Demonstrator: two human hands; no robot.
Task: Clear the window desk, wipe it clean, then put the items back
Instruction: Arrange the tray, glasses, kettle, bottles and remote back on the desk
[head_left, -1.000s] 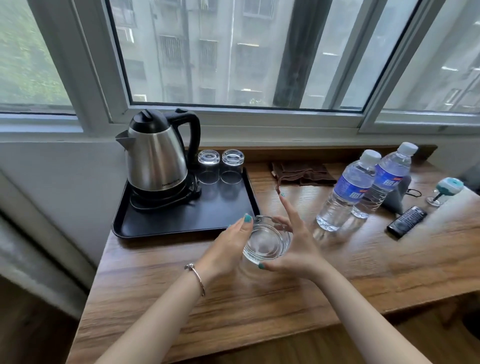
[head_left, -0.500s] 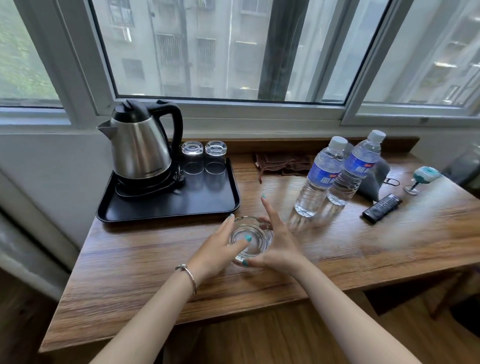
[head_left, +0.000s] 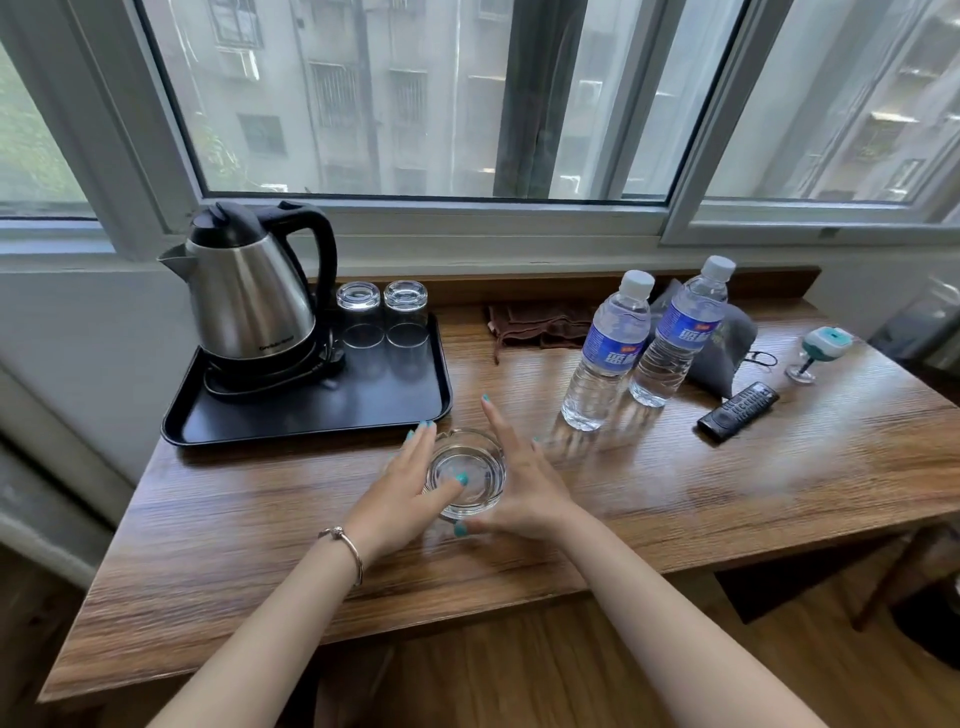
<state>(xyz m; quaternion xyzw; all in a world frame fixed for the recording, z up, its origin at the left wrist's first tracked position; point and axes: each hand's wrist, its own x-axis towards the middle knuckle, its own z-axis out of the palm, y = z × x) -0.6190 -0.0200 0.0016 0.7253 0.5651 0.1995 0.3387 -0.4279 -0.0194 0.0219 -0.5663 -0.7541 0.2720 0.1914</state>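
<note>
A clear glass ashtray (head_left: 470, 475) sits low on the wooden window desk (head_left: 727, 493), just in front of the black tray (head_left: 311, 415). My left hand (head_left: 400, 499) holds its left rim, thumb inside the bowl and fingers along the outside. Against its right side lies my right hand (head_left: 524, 483), fingers straight and pointing away, thumb at the near rim. A folded brown cloth (head_left: 540, 325) lies at the back of the desk.
On the tray stand a steel kettle (head_left: 249, 296) and two upturned glasses (head_left: 358, 312). Two water bottles (head_left: 605, 353) stand to the right, with a grey pouch (head_left: 727, 348), a black remote (head_left: 737, 411) and a small teal-and-white object (head_left: 821, 348) beyond them.
Both hands have lowered the ashtray from above the desk down to its surface. The camera has pulled back, showing more of the desk's front edge.
</note>
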